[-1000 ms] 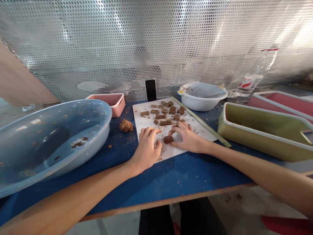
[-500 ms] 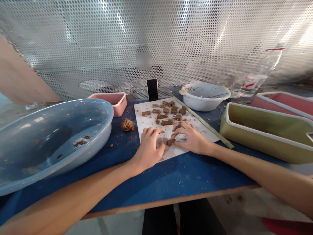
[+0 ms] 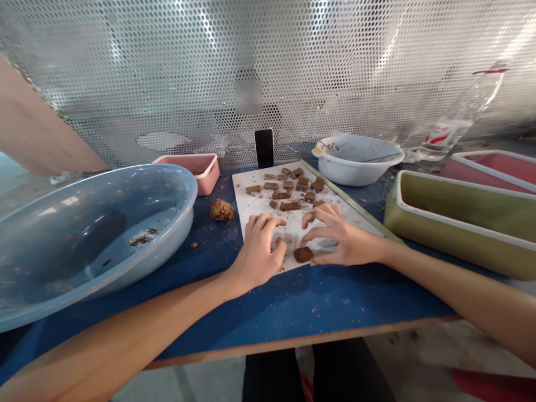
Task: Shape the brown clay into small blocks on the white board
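Observation:
On the white sheet point(image 3: 251, 209) lies a flat, dark brown clay-like lump point(image 3: 303, 255) near its front edge. My right hand point(image 3: 335, 237) is just to the right of this lump, fingers curved and apart; the thumb tip is close to it, and I cannot tell whether it touches. To the left, my left hand point(image 3: 262, 251) rests over the sheet's edge with bent, parted fingers and nothing visible between them. Farther back on the sheet are several small brown molded pieces point(image 3: 290, 206), blocky and bone-like, with crumbs around them. A rough brown lump point(image 3: 221, 210) sits left of the sheet.
A big blue basin point(image 3: 180, 223) stands at left, a pink container point(image 3: 207, 176) behind it. A phone point(image 3: 264, 148) leans at the back. A white bowl point(image 3: 355, 173), a water bottle point(image 3: 450, 131) and a green planter box point(image 3: 452, 231) are right of a flat strip point(image 3: 347, 198).
My right hand has let go of the brown lump, which now lies flat on the sheet, and has opened a little to the right. My left hand has hardly moved. The view has shifted slightly.

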Demonstrator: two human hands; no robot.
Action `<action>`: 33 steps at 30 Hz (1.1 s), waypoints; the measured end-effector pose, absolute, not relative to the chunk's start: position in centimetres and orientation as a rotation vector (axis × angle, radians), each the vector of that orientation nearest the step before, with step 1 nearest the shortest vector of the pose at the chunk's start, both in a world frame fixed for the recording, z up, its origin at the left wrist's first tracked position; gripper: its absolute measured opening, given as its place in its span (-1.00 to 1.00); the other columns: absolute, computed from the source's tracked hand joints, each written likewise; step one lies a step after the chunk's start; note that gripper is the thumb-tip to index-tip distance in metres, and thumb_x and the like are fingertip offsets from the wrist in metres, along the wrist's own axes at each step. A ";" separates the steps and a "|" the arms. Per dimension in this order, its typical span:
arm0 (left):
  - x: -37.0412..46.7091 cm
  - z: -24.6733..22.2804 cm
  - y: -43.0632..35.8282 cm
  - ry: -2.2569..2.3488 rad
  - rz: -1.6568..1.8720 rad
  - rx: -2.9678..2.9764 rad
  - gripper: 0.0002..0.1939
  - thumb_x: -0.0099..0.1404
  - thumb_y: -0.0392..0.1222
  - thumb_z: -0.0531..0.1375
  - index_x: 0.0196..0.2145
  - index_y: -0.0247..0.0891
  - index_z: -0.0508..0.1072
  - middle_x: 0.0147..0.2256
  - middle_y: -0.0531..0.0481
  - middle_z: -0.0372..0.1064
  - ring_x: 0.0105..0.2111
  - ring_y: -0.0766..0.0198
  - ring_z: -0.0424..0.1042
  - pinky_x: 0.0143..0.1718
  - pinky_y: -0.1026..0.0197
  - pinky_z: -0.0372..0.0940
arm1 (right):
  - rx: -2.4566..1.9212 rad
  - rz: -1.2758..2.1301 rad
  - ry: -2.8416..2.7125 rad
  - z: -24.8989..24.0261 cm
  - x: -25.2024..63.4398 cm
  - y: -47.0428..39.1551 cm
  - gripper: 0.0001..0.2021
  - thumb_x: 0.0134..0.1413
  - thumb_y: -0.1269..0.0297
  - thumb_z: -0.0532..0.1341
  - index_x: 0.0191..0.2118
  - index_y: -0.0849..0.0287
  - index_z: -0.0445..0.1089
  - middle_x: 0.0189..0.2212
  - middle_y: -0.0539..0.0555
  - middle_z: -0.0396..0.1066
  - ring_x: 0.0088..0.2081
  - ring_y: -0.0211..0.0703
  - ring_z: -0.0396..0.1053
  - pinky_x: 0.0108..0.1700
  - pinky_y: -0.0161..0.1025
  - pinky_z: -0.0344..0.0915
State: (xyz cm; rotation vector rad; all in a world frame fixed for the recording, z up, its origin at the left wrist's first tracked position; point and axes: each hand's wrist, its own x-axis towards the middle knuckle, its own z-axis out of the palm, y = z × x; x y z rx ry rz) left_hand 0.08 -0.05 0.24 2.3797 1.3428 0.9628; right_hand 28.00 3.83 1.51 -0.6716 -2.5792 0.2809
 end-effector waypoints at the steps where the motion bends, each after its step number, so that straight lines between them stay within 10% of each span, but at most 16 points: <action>1: 0.1 0.2 0.0 1.345 0.961 2.383 -0.69 0.44 -0.36 0.15 0.09 -0.15 0.44 0.06 -0.13 0.41 0.16 -0.08 0.33 0.28 -0.20 0.33 | -0.697 0.270 -2.585 1.4 28.0 3.8 -0.70 0.28 -0.08 0.48 -0.02 -0.06 0.65 0.14 0.18 0.39 0.17 0.20 0.26 0.27 0.21 0.19; 33: 0.4 1.1 -1.5 1.240 0.864 2.716 -0.63 0.44 -0.39 0.17 0.05 -0.19 0.69 0.14 -0.25 0.43 0.20 -0.17 0.27 0.27 -0.30 0.34 | -0.740 -0.078 -2.633 2.2 28.6 3.5 -0.70 0.56 0.10 0.20 0.12 -0.17 0.70 0.22 0.18 0.49 0.23 0.27 0.27 0.24 0.29 0.17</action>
